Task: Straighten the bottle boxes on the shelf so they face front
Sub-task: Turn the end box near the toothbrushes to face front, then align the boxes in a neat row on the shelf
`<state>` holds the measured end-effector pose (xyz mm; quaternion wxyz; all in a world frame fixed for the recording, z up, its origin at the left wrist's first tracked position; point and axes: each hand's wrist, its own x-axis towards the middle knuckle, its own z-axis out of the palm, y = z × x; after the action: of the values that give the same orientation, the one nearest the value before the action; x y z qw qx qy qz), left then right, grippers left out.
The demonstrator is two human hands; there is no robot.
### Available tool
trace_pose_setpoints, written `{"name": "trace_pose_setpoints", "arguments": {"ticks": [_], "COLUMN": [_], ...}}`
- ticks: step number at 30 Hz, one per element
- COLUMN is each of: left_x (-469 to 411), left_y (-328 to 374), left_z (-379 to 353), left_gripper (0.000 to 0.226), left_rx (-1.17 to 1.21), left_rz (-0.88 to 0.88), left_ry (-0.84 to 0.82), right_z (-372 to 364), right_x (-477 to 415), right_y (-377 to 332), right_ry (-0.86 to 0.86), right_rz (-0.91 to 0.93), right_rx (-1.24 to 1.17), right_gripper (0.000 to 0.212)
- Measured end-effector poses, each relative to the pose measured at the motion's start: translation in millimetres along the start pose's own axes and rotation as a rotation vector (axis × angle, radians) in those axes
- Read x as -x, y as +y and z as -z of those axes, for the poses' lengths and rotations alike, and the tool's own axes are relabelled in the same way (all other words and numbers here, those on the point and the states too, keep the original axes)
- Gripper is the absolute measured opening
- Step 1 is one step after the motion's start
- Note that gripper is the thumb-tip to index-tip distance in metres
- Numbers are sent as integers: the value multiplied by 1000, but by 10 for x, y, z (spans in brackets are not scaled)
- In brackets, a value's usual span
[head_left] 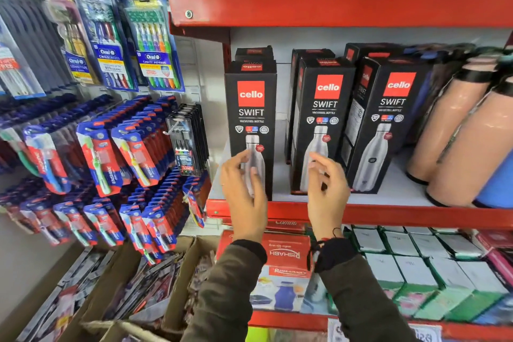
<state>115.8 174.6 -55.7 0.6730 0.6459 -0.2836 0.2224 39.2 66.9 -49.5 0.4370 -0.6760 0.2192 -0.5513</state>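
Three black bottle boxes with red logos stand at the front of a red shelf point(388, 214). The left box point(251, 108) faces front. The middle box point(323, 108) and the right box point(388, 119) are turned a little, showing their left sides. More black boxes stand behind them. My left hand point(244, 191) hovers in front of the lower part of the left box, fingers apart, holding nothing. My right hand point(327, 189) hangs before the base of the middle box, fingers loosely spread; whether it touches the box is unclear.
Pink bottles point(458, 133) lean at the shelf's right end beside a blue one point(497, 183). Toothbrush packs point(111, 147) hang on hooks to the left. Below are red cartons point(288, 253), white and green boxes point(416, 266) and open cardboard boxes point(133, 286).
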Motion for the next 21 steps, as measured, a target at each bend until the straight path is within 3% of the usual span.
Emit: {"name": "trace_pose_setpoints", "arguments": {"ticks": [3, 6, 10, 16, 21], "left_x": [94, 161, 163, 36, 51], "left_y": [158, 239, 194, 82, 73], "left_z": [-235, -500, -851, -1068, -1074], "left_gripper": [33, 39, 47, 44, 41], "left_rx": [21, 66, 63, 171, 142], "left_rz": [-105, -94, 64, 460, 481], "left_ry": [-112, -266, -249, -278, -258], "right_z": [143, 256, 291, 348, 426], "right_x": [-158, -264, -368, -538, -559], "right_y": [100, 194, 302, 358, 389], "right_ry": [52, 27, -79, -274, -281], "right_rz": [9, -70, -179, -299, -252], "right_rx": [21, 12, 24, 96, 91], "right_gripper": [29, 42, 46, 48, 43]}}
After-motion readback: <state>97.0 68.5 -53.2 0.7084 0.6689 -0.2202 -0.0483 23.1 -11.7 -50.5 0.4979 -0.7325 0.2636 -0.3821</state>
